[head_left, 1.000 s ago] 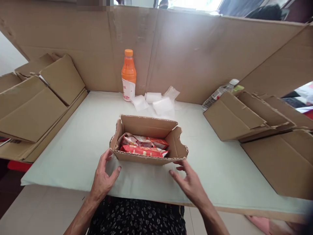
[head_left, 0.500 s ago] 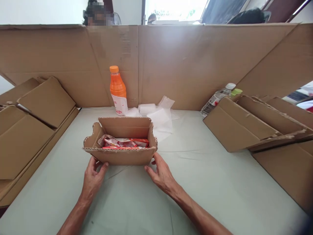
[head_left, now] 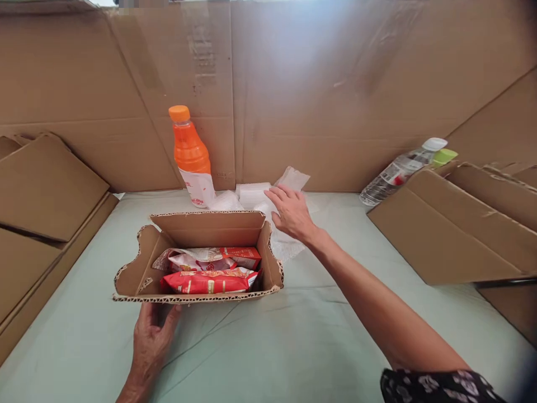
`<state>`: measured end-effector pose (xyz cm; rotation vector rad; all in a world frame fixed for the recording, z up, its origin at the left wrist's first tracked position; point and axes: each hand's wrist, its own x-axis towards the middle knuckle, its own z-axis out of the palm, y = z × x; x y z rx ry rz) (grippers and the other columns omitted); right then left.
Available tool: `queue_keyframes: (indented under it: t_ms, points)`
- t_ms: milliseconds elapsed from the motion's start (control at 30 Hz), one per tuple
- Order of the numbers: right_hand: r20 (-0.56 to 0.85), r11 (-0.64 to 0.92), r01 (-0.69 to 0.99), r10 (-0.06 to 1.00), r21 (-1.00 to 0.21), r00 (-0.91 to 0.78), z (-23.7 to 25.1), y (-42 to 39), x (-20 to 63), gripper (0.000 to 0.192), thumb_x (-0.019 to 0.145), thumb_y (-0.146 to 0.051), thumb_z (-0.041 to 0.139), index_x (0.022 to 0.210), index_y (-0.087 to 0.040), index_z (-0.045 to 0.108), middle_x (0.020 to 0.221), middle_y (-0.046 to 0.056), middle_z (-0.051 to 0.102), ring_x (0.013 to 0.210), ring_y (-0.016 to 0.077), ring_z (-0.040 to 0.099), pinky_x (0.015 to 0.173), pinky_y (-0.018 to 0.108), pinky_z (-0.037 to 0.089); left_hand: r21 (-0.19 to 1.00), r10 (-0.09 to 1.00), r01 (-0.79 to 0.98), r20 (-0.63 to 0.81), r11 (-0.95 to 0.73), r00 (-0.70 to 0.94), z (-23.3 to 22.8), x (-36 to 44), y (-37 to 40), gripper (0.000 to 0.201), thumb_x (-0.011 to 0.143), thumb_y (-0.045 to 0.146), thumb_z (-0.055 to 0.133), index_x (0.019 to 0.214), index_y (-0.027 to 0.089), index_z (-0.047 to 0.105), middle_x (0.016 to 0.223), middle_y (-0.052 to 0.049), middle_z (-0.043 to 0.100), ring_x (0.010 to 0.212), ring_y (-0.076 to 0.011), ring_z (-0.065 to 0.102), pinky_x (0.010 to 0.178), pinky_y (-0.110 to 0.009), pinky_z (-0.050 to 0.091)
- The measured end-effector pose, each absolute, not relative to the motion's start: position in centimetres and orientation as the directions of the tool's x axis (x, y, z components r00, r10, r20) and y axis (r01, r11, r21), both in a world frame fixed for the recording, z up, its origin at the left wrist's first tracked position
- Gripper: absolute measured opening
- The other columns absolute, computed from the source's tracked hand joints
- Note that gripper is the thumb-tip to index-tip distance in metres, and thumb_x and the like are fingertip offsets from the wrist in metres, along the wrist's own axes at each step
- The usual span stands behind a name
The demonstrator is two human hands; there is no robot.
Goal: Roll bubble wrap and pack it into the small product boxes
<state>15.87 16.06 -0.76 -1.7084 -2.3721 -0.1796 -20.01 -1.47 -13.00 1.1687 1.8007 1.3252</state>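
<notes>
Cardboard wall (head_left: 335, 84) stands along the far edge of the pale green table (head_left: 293, 347). Flattened cardboard stacks lie left (head_left: 42, 190) and right (head_left: 453, 224). Open cardboard box (head_left: 268, 263) sits centre-left on the table, holding red snack packets (head_left: 207, 281). Orange drink bottle (head_left: 191, 157) stands upright behind it; a clear water bottle (head_left: 398, 170) lies tilted at far right. Left hand (head_left: 151, 341) touches the box's near wall, fingers loosely spread. Right hand (head_left: 291, 212), fingers apart and gripping nothing, hovers over white foam wrap sheets (head_left: 255, 196) just behind the box.
</notes>
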Motion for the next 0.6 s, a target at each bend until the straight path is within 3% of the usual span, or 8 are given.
queue_keyframes:
  t_ms: [67,133,200,300,467,600]
  points:
    - [0.104,0.33,0.942,0.937,0.057,-0.335,-0.5,17.3,16.7,0.047,0.082,-0.009,0.053,0.126,-0.012,0.07,0.123,0.018,0.073,0.13,0.0348,0.055,0.108,0.052,0.034,0.935,0.895,0.335,0.046,0.118,-0.444,-13.6,-20.4,-1.8,0.059,0.07,0.064,0.079,0.105,0.019,0.065,0.099,-0.011,0.074,0.096,-0.0284,0.072,0.088,-0.04,0.059]
    - [0.04,0.355,0.933,0.933,0.063,-0.358,-0.2,17.1,18.3,0.033,0.082,-0.014,0.057,0.108,-0.016,0.078,0.104,0.015,0.078,0.115,0.0334,0.063,0.105,0.051,0.035,0.927,0.883,0.354,0.06,0.123,-0.466,-14.1,-20.6,-2.1,0.054,0.07,0.064,0.078,0.099,0.02,0.065,0.09,-0.008,0.074,0.09,-0.0278,0.073,0.082,-0.038,0.061]
    - [0.031,0.381,0.924,0.924,-0.019,-0.381,0.5,16.3,20.1,0.026,0.086,-0.027,0.062,0.103,-0.021,0.079,0.105,0.012,0.078,0.109,0.0328,0.065,0.1,0.051,0.038,0.918,0.873,0.373,0.066,0.138,-0.484,-14.4,-20.6,-2.4,0.05,0.071,0.063,0.078,0.096,0.021,0.066,0.085,-0.007,0.074,0.086,-0.0267,0.073,0.076,-0.036,0.061]
    - [0.121,0.375,0.916,0.925,-0.142,-0.36,1.5,16.5,21.0,0.035,0.093,-0.049,0.06,0.108,-0.022,0.078,0.113,0.011,0.077,0.108,0.0334,0.066,0.096,0.052,0.042,0.911,0.874,0.385,0.062,0.147,-0.482,-14.6,-20.6,-2.6,0.047,0.075,0.06,0.076,0.098,0.02,0.066,0.088,-0.007,0.074,0.084,-0.0256,0.072,0.073,-0.034,0.06]
    - [0.248,0.326,0.925,0.929,-0.197,-0.275,0.3,21.6,16.7,0.035,0.083,-0.029,0.077,0.115,-0.015,0.074,0.122,0.014,0.074,0.119,0.0338,0.062,0.103,0.051,0.042,0.921,0.884,0.369,0.063,0.127,-0.462,-15.2,-21.0,-2.4,0.048,0.073,0.058,0.077,0.1,0.02,0.064,0.091,-0.007,0.073,0.089,-0.0263,0.072,0.078,-0.035,0.06]
    - [0.292,0.307,0.908,0.93,-0.286,-0.222,-0.1,24.9,14.6,0.019,0.091,-0.019,0.063,0.102,-0.011,0.076,0.114,0.012,0.075,0.117,0.0282,0.063,0.104,0.046,0.042,0.914,0.876,0.384,0.074,0.132,-0.476,-15.0,-20.8,-2.3,0.047,0.074,0.06,0.075,0.098,0.021,0.063,0.086,-0.005,0.071,0.084,-0.0252,0.071,0.079,-0.036,0.059]
